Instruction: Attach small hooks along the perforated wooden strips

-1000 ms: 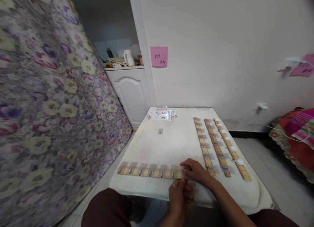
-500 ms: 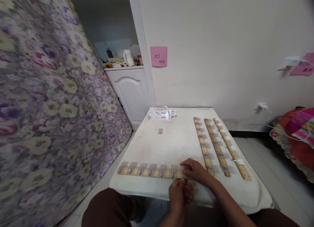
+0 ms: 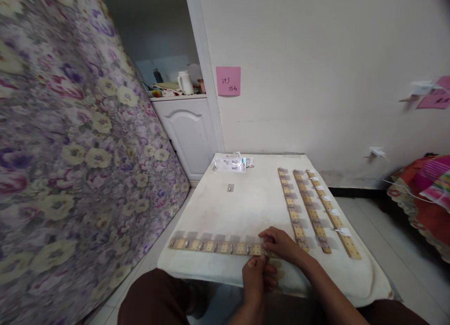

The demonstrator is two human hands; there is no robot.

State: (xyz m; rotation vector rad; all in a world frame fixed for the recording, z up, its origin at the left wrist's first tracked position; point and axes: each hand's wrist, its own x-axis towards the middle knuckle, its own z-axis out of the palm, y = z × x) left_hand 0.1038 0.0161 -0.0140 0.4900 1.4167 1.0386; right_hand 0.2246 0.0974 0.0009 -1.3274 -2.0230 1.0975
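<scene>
A wooden strip (image 3: 225,247) with holes lies across the near part of the table. Small metal rings or hooks and clear square pieces sit along it at intervals. At its right end, my left hand (image 3: 253,274) is closed in a pinch from below. My right hand (image 3: 280,245) meets it from the right, fingers bent together over the strip's end. A small shiny metal piece (image 3: 264,253) shows between the fingertips; the rest is hidden by them. One small clear square with a metal piece (image 3: 230,188) lies apart on the cloth.
Three more wooden strips stand in rows on the right: a left one (image 3: 290,202), a middle one (image 3: 311,208) and a right one (image 3: 337,222) with white tags. Clear packaging (image 3: 228,164) lies at the table's back edge. A floral curtain (image 3: 87,151) hangs at left.
Both hands stay at the strip's right end with almost no movement. The whole view has shifted very slightly; nothing on the table has visibly moved.
</scene>
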